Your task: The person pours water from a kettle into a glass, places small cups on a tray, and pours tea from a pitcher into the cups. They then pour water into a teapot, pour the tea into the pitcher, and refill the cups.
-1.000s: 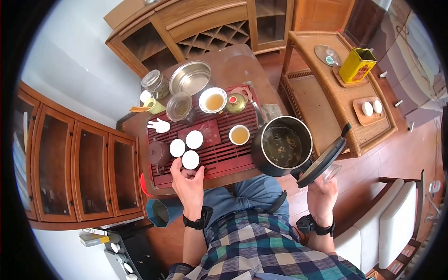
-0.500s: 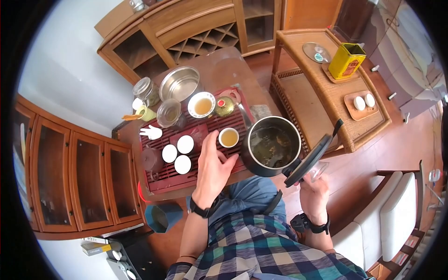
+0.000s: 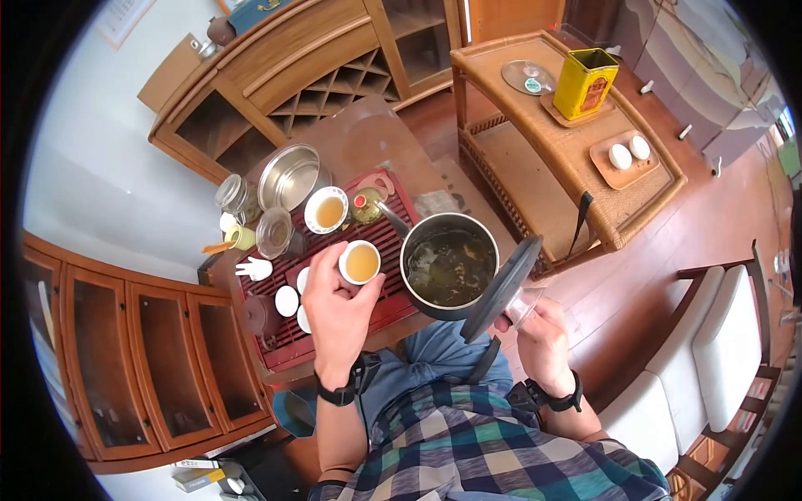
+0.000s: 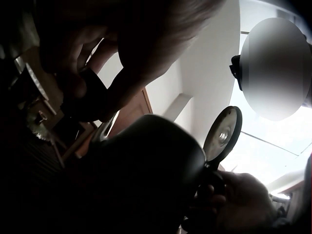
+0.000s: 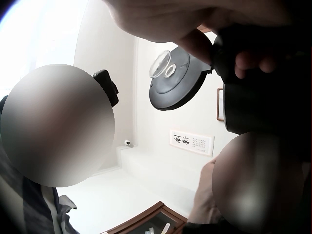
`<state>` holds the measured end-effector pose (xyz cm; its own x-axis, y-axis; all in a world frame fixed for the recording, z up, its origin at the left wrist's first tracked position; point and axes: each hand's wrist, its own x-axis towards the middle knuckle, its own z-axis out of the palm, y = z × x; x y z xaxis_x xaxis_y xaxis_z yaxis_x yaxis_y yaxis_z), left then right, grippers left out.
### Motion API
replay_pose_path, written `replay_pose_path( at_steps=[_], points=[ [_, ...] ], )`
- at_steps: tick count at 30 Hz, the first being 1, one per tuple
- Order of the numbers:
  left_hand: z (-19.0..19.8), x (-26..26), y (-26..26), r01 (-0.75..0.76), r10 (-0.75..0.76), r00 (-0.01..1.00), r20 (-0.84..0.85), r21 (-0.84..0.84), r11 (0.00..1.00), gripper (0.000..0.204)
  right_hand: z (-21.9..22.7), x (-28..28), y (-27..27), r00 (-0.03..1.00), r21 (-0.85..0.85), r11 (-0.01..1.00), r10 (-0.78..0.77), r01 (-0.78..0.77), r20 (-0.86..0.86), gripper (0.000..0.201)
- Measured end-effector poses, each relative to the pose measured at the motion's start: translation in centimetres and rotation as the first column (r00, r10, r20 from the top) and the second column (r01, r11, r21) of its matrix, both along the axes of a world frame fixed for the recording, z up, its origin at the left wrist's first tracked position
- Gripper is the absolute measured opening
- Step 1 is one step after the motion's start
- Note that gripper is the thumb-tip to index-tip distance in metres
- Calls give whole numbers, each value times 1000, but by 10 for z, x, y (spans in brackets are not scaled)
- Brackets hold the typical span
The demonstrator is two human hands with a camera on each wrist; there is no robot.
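Observation:
My left hand (image 3: pixel 338 313) pinches a small white cup (image 3: pixel 361 263) of amber tea between thumb and fingers, over the slatted red tea tray (image 3: pixel 388 309). Just right of the cup is a dark pot (image 3: pixel 451 316) with leaves in liquid. Its round hinged lid (image 3: pixel 501 288) stands tilted up, with a clear knob (image 3: pixel 525 307). My right hand (image 3: pixel 545 338) grips the pot's handle, largely hidden by the lid in the head view; the left wrist view shows the fingers (image 4: pixel 214 197) curled round it. Other white cups (image 3: pixel 286 301) stand partly behind my left hand.
On the tray are a brown teapot (image 3: pixel 261 316), a bowl of tea (image 3: pixel 327 210), a glass pitcher (image 3: pixel 276 234) and a red-topped pot (image 3: pixel 366 205). A steel basin (image 3: pixel 290 177) stands behind. At right, a rattan cart (image 3: pixel 535 108) holds a yellow tin (image 3: pixel 585 86).
My left hand has gone from beside the empty white cups to the tea-filled cup and taken hold of it. My right hand keeps its grip on the pot; the head view has shifted.

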<state>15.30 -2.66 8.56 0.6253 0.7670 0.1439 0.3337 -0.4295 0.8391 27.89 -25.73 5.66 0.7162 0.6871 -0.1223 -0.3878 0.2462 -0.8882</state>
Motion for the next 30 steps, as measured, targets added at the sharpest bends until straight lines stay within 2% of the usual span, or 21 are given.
replay_pose_path(
  at_steps=[2, 4, 6, 7, 8, 10, 12, 17, 24, 26, 27, 29, 30],
  points=[
    [21, 3, -4, 62, -67, 984, 167, 35, 998, 55, 2, -1, 2, 1000, -36, 999, -11, 12, 29, 31],
    [44, 8, -12, 75, -74, 982, 173, 2, 997, 55, 2, -1, 3, 999, -44, 999, -10, 11, 34, 31],
    [57, 15, -16, 157, -168, 985, 39, 202, 967, 53, 3, -1, 4, 999, -51, 999, -8, 10, 40, 31],
    [62, 21, -18, 202, -217, 976, -13, 420, 885, 54, 4, -1, 5, 999, -41, 999, -8, 10, 35, 31],
    [64, 27, -20, 251, -259, 964, -53, 495, 832, 54, 5, -2, 5, 999, -31, 999, -8, 9, 32, 31],
    [64, 39, -19, 361, -350, 922, -165, 692, 625, 54, 6, -1, 5, 999, -38, 999, -8, 10, 44, 32],
    [70, 48, -27, 449, -315, 889, -332, 766, 460, 44, 7, 0, 5, 998, -45, 999, -10, 13, 56, 33],
    [71, 57, -34, 504, -332, 852, -404, 806, 311, 41, 7, 2, 4, 995, -59, 998, 20, -14, 99, 34],
    [66, 54, -32, 499, -338, 852, -400, 816, 290, 47, 6, 1, 5, 997, -82, 997, 12, -5, 81, 34],
    [60, 52, -24, 474, -428, 855, -293, 774, 419, 54, 4, 1, 6, 998, -76, 997, 0, 5, 64, 33],
    [57, 50, -21, 471, -424, 858, -291, 774, 422, 54, 5, 1, 5, 998, -77, 997, 5, 0, 65, 33],
    [54, 42, -17, 305, -409, 911, 59, 571, 762, 60, 5, 0, 5, 999, -92, 996, -13, 17, 39, 32],
    [57, 31, -15, 240, -294, 955, 35, 492, 837, 59, 2, 0, 4, 999, -93, 996, -8, 12, 36, 32]
  ],
)
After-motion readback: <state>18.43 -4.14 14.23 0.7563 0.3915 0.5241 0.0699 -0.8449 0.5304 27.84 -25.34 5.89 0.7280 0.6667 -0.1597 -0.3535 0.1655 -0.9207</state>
